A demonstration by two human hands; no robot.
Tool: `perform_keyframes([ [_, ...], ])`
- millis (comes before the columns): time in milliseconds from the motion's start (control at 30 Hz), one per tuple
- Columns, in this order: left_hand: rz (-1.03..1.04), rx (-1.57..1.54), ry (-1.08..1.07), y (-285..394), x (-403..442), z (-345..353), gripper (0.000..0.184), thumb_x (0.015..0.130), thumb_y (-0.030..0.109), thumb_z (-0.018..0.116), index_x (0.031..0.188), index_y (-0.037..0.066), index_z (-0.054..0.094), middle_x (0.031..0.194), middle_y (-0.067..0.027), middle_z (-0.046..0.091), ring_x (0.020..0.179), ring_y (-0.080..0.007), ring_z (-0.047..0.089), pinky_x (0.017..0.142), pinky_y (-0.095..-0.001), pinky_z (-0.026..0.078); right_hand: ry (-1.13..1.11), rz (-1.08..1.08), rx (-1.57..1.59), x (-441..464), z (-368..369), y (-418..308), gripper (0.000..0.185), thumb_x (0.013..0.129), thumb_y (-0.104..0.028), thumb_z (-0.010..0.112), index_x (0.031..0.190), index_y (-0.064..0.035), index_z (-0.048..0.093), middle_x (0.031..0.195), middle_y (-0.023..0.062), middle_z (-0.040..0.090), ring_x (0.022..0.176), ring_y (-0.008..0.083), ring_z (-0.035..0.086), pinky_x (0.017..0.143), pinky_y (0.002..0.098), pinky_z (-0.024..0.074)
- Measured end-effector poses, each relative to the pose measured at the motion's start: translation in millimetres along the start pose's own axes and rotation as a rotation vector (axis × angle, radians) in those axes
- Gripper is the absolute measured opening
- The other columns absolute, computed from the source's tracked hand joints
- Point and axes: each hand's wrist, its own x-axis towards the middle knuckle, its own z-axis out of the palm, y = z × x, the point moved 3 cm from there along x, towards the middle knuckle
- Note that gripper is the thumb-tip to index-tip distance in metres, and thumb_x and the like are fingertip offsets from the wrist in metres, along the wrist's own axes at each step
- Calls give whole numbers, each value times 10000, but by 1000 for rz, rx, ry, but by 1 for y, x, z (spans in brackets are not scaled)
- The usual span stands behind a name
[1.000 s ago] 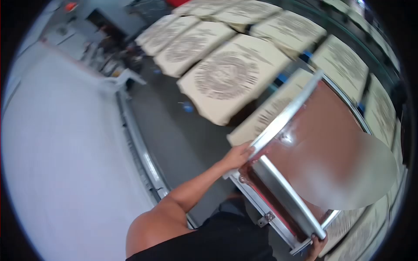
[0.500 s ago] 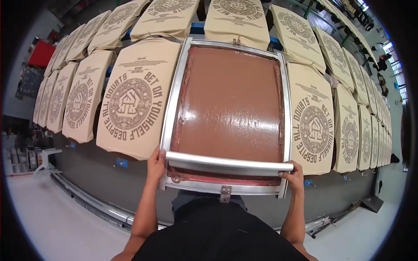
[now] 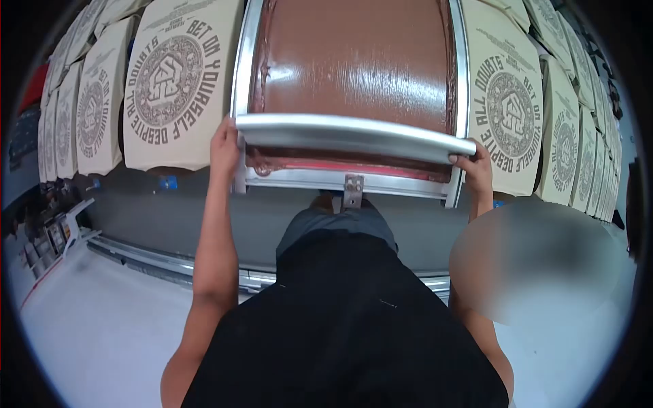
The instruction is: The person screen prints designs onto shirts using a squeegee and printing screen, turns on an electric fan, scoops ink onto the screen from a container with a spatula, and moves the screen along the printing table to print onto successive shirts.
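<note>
A silver-handled squeegee (image 3: pixel 354 136) lies crosswise over the near end of a screen printing frame (image 3: pixel 240 68). Brown ink coats the mesh (image 3: pixel 354 61) inside the metal frame, with thicker smears along the edges. My left hand (image 3: pixel 225 148) is closed at the squeegee's left end, right by the frame's left rail. At the other end, my right hand (image 3: pixel 476 166) wraps round the squeegee tip, thumb on the near side. A metal bracket (image 3: pixel 353 190) sticks out from the middle of the frame's near bar.
Cream shirts with brown circular prints lie on boards to the left (image 3: pixel 173 88) and right (image 3: pixel 507 102), in rows. Metal rails (image 3: pixel 163 257) run low behind my body. A blurred oval patch (image 3: pixel 537 262) covers part of my right arm.
The view has tilted downward, so the frame, squeegee and hands appear higher in it. Both hands keep their hold at the squeegee's ends. The blurred patch has appeared at the right.
</note>
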Motion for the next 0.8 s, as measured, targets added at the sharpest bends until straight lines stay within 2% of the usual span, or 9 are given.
perform_keyframes([
  [167,28,-132,-46,3,0,-1,456,1044,309,469,1364,-13,510,1220,-108,632,1122,-161,559,972,-292,426,22,-7,39,-7,11,-6,268,698,-26,740,951,-16,651,805,-22,575,779,78,527,721,230,434],
  [500,31,-131,-58,2,0,4,470,1047,324,453,1362,-20,504,1225,-118,631,1130,-169,558,983,-288,417,-4,-1,37,0,7,8,281,694,-28,760,959,-17,665,828,-13,613,805,99,550,762,239,433],
  [533,89,-26,-52,4,-4,5,466,1048,323,445,1363,-15,503,1234,-120,626,1133,-184,559,991,-295,413,-23,-10,3,1,6,14,287,683,-25,760,952,-14,661,828,-13,612,808,100,552,750,237,435],
  [567,149,78,-41,4,-4,5,463,1049,321,438,1365,-10,502,1243,-123,621,1137,-198,561,999,-303,409,-15,2,-85,-2,9,2,287,670,-14,752,941,-13,656,830,-12,618,805,101,557,732,246,444],
  [633,114,76,-22,-9,4,-5,441,1048,323,430,1349,14,519,1245,-127,606,1165,-231,548,1026,-329,392,-61,3,-257,-5,7,-7,274,660,-12,740,918,-21,648,823,-4,627,792,92,550,736,263,456],
  [700,363,155,-4,30,-13,-21,411,977,275,568,1305,26,553,1261,-140,586,1214,-236,522,1020,-336,393,-77,-20,-515,-21,17,-37,250,651,-8,717,889,-30,642,818,46,649,774,146,599,746,302,478],
  [733,435,218,-63,61,-33,-24,433,895,226,637,1279,38,571,1246,-147,583,1206,-241,524,997,-336,407,-109,-99,-761,-30,28,-58,274,638,-10,707,899,-51,639,850,99,660,833,243,641,838,353,485],
  [767,496,283,-124,94,-55,-21,474,813,177,705,1254,51,588,1231,-153,580,1199,-246,526,975,-337,420,-19,-238,-1089,-46,41,-65,314,634,-2,684,939,-67,643,884,122,662,913,320,627,942,401,447],
  [800,496,283,-121,116,-63,-14,474,813,177,705,1254,51,588,1231,-153,580,1199,-246,526,975,-337,420,-23,-284,-1124,-54,55,-66,332,630,2,672,953,-70,642,887,121,657,923,321,619,969,411,427],
])
